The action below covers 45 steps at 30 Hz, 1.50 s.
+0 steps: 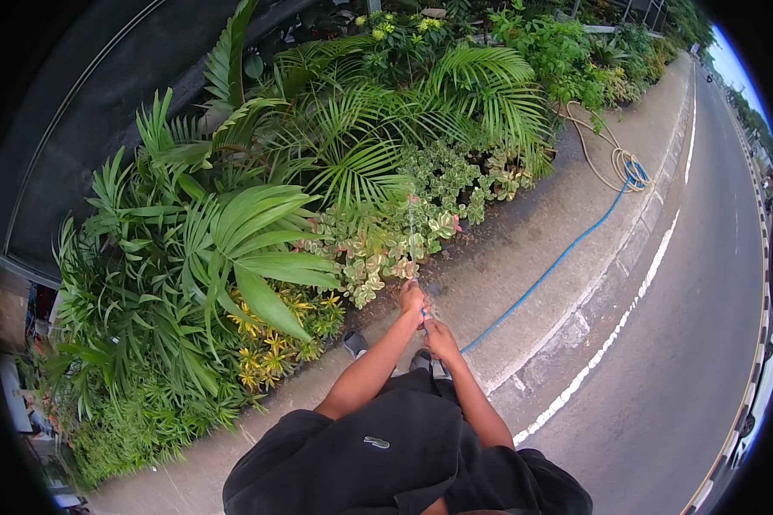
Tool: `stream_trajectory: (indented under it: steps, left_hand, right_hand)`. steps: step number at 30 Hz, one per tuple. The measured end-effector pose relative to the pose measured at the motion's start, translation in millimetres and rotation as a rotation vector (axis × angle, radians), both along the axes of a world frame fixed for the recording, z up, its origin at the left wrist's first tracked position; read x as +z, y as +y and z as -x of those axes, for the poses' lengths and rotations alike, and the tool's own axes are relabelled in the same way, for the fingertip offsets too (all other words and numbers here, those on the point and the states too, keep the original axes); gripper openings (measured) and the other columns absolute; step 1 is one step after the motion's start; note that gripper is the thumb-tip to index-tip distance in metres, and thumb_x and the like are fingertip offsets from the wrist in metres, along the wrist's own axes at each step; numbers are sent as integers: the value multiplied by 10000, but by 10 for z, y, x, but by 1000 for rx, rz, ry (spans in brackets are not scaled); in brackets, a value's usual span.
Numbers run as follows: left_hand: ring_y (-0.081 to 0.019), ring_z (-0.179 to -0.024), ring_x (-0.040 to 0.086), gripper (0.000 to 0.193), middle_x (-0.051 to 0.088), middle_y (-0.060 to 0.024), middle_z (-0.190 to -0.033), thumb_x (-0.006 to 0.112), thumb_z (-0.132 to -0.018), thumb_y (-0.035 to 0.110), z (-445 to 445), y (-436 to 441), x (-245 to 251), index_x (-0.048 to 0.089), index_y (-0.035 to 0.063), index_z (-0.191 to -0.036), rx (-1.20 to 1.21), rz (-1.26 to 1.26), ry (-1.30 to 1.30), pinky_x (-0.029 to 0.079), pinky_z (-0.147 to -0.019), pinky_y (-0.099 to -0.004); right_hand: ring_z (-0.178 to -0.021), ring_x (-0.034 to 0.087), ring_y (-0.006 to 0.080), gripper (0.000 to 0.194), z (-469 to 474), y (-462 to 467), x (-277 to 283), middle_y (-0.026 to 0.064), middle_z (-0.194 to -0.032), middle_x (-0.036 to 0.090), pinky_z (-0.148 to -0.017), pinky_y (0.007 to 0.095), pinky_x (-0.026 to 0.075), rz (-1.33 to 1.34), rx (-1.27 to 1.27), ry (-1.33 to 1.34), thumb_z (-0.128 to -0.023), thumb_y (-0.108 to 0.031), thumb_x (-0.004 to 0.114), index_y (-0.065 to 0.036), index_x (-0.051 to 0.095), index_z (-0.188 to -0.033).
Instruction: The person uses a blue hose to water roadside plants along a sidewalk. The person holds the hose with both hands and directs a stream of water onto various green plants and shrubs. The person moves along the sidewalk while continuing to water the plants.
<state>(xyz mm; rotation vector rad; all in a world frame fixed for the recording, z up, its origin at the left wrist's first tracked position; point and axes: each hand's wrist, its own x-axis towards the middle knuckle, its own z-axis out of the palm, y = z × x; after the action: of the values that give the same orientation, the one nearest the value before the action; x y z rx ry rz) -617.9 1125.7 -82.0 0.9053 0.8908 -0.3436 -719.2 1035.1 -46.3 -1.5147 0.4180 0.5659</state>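
Note:
A blue hose [541, 280] runs across the pavement to my body, and both hands are closed on its end. Farther forward is my left hand [412, 298], wrapped around the hose tip. My right hand [441, 341] grips the hose just behind it, with a short piece of blue showing between the two. From the front of my left hand a thin water stream [412, 232] goes out toward low variegated shrubs [377, 254] with cream-edged leaves. The hose's mouth is hidden by my fingers.
Palms [367, 167] and yellow-leaved crotons [264, 351] crowd the left side. A coiled beige hose [621, 164] lies on the pavement [489, 277] ahead. At the right a kerb [583, 322] borders the road [670, 335], with a white car [757, 405] at the far side.

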Motion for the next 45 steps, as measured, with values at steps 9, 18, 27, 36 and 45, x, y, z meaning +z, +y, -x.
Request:
stream_trajectory:
  steps: [9,18,27,36,45]
  left_hand:
    - [-99,-417,291,214,416,-46,-673,411,-982,304,79,40,-208,451,199,-1165,-11,34,66,281,-345,-266]
    - [-106,-432,288,242,384,-24,-637,396,-988,294,31,250,-139,434,198,-1207,-173,-27,99,279,-366,-272]
    - [-128,-406,307,247,399,-34,-647,378,-994,309,56,670,-130,438,203,-1209,-487,-15,45,278,-341,-293]
    - [-128,-419,324,346,423,-21,-706,400,-995,380,238,1031,303,391,274,-1325,-759,-29,-63,259,-331,-284]
    - [-115,-417,296,340,400,-19,-698,402,-998,365,176,1181,475,385,277,-1326,-763,23,-120,249,-328,-269]
  right_hand:
    - [-473,429,113,388,73,61,50,28,-594,503,-409,292,317,96,9,14,-972,-375,429,-54,648,-959]
    - [-500,459,119,425,147,446,-288,32,-619,525,-449,290,351,157,-166,-13,-953,-434,458,-78,689,-940]
    - [-567,566,159,423,312,1179,215,75,-733,660,-564,318,462,196,-471,8,-934,-397,499,-20,681,-879]
    - [-565,497,115,471,564,1847,-80,40,-685,597,-540,286,420,192,-740,-89,-928,-476,515,-36,681,-915]
    - [-538,460,95,480,472,2026,30,15,-617,549,-508,281,378,252,-757,-134,-939,-494,500,-55,683,-877]
